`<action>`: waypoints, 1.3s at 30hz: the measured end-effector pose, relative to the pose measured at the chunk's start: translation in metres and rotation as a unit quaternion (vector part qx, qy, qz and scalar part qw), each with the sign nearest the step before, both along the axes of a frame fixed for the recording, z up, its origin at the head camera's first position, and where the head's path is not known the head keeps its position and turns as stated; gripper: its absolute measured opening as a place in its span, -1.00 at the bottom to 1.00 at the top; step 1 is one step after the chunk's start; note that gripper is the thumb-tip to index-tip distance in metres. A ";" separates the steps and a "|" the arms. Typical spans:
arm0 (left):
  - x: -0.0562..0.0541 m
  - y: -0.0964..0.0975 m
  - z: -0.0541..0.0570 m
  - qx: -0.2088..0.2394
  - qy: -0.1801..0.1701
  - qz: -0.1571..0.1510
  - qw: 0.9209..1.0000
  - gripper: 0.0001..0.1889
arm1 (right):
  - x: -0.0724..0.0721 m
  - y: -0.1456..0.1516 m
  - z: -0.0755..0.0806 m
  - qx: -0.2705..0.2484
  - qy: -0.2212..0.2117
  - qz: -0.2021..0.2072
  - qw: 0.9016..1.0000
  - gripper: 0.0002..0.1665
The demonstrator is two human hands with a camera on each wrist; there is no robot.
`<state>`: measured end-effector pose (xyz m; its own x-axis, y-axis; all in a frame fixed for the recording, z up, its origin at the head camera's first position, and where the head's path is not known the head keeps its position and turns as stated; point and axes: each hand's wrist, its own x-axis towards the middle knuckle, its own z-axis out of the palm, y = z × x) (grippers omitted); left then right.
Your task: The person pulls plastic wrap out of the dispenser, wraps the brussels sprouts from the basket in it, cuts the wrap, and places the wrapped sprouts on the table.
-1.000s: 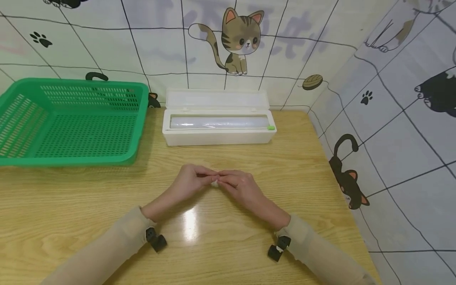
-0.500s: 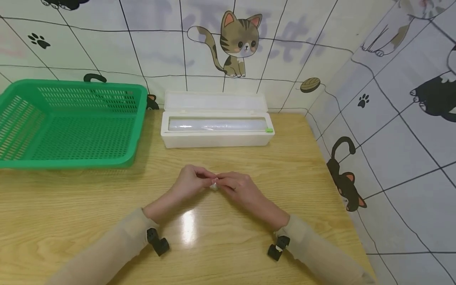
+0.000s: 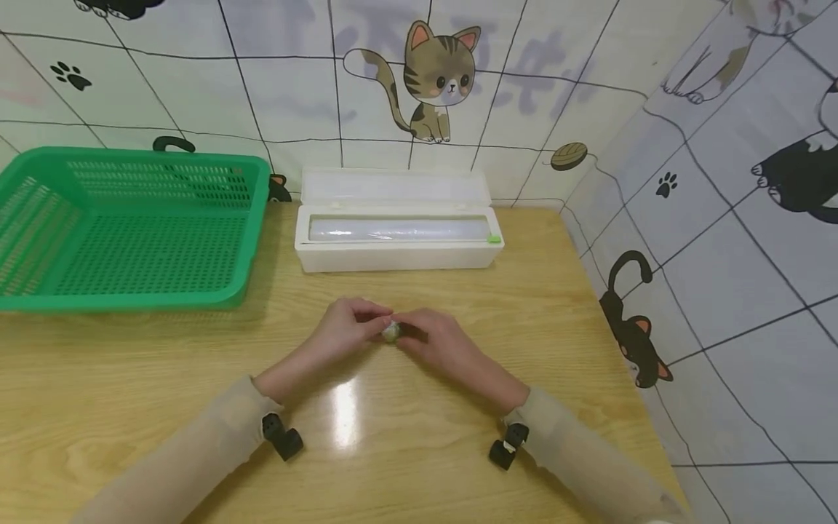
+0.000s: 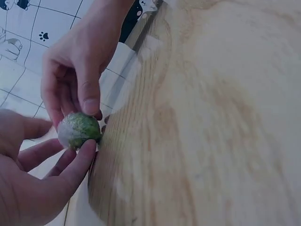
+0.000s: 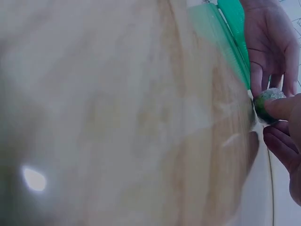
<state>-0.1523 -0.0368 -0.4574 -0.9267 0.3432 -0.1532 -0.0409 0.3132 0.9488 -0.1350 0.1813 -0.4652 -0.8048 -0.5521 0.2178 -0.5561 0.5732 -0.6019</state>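
Between both hands is a small round green fruit wrapped in cling film, its surface shiny and crinkled and whitish on one side in the left wrist view. My left hand pinches it from the left, thumb and fingertips on the film. From the other side my right hand holds it with thumb and curled fingers. The right wrist view shows the right thumb lying across the wrapped fruit, and the left hand reaches it from above. Fingers cover part of the fruit in every view.
A white cling film box stands behind the hands with its lid up, a film roll inside and a green slider at its right end. At the back left sits a green plastic basket. Cat-patterned sheeting lines the table's back and right sides.
The fingertips, bunched together a moment ago over a whitish bit of the wrap, have spread a little apart. More of the green fruit now shows between them.
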 end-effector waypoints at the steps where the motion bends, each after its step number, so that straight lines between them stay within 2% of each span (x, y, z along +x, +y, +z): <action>1: 0.000 -0.001 0.001 -0.004 0.013 -0.007 1.000 -0.73 | -0.001 -0.001 0.000 -0.012 -0.001 -0.005 1.000 -0.52; 4: 0.001 -0.005 0.001 0.003 0.042 -0.025 0.999 -0.63 | -0.002 -0.004 0.002 -0.045 -0.008 -0.022 0.999 -0.52; 6: 0.000 -0.007 0.000 0.020 0.040 -0.028 0.999 -0.58 | -0.002 -0.006 0.003 -0.065 -0.013 -0.034 0.997 -0.52; 8: -0.001 -0.009 -0.001 0.040 0.017 -0.019 0.999 -0.56 | -0.002 -0.008 0.004 -0.092 -0.015 -0.043 0.995 -0.54; 10: -0.002 -0.011 -0.002 0.078 -0.030 -0.004 0.997 -0.55 | -0.004 -0.010 0.004 -0.114 -0.006 -0.042 0.993 -0.58; 12: -0.004 -0.012 -0.004 0.135 -0.094 0.017 0.986 -0.55 | -0.006 -0.011 0.004 -0.125 0.010 -0.037 0.991 -0.60; 14: -0.005 -0.012 -0.005 0.192 -0.146 0.043 0.969 -0.56 | -0.009 -0.013 0.002 -0.120 0.025 -0.028 0.992 -0.61; 16: -0.006 -0.011 -0.005 0.238 -0.181 0.063 0.952 -0.60 | -0.012 -0.016 0.002 -0.111 0.031 -0.023 0.993 -0.61; 17: -0.006 -0.011 -0.005 0.246 -0.184 0.068 0.949 -0.62 | -0.013 -0.017 0.001 -0.106 0.034 -0.023 0.994 -0.61; 20: -0.008 -0.011 -0.003 0.235 -0.172 0.071 0.954 -0.70 | -0.017 -0.021 0.002 -0.102 0.026 -0.024 0.994 -0.61; 22: -0.010 -0.012 -0.001 0.197 -0.146 0.061 0.968 -0.73 | -0.019 -0.023 0.003 -0.102 0.022 -0.026 0.994 -0.61; 25: -0.012 -0.014 0.002 0.109 -0.094 0.045 0.989 -0.75 | -0.022 -0.025 0.002 -0.095 0.011 -0.029 0.995 -0.61; 27: -0.012 -0.015 0.004 0.049 -0.054 0.033 0.997 -0.75 | -0.024 -0.025 0.001 -0.086 0.001 -0.030 0.996 -0.61; 29: -0.012 -0.016 0.004 0.013 -0.021 0.025 0.999 -0.73 | -0.025 -0.024 0.000 -0.077 -0.008 -0.031 0.997 -0.62; 32: -0.011 -0.016 0.003 -0.009 0.020 0.013 1.000 -0.69 | -0.027 -0.024 -0.001 -0.066 -0.021 -0.025 0.997 -0.62; 36: -0.010 -0.014 0.004 -0.008 0.058 0.005 0.998 -0.71 | -0.031 -0.024 -0.001 -0.062 -0.033 -0.019 0.997 -0.61; 39: -0.009 -0.013 0.004 0.008 0.062 0.007 0.998 -0.75 | -0.031 -0.024 0.000 -0.082 -0.059 -0.028 0.994 -0.63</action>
<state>-0.1615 -0.0497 -0.4532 -0.9428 0.3319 -0.0311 0.0736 0.2983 0.9516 -0.1663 0.1574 -0.4651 -0.8585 -0.4705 0.2040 -0.4463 0.4895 -0.7491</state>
